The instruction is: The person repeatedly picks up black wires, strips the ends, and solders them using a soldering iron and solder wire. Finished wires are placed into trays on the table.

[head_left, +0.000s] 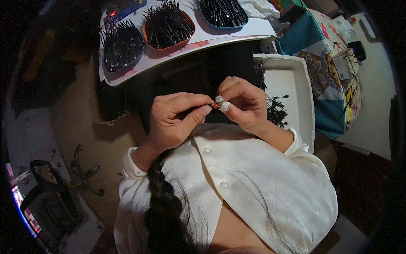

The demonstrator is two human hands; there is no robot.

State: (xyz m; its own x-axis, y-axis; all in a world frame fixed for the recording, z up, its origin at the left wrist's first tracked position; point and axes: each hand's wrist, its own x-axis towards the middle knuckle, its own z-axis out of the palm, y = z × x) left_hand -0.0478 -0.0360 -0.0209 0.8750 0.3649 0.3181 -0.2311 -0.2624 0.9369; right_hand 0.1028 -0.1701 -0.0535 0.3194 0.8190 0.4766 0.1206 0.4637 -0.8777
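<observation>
Red and silver mark the tiny piece (215,105) left fingers (206,110) and right fingers (225,106) pinch.

Small part (215,106) between both hands (172,119) (248,105)

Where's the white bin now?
In the head view, the white bin is right of centre, just right of the right hand, by the right end of the white table.

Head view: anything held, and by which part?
A small reddish piece, pinched by left hand and right hand; exact part gripped too small to tell.
</observation>
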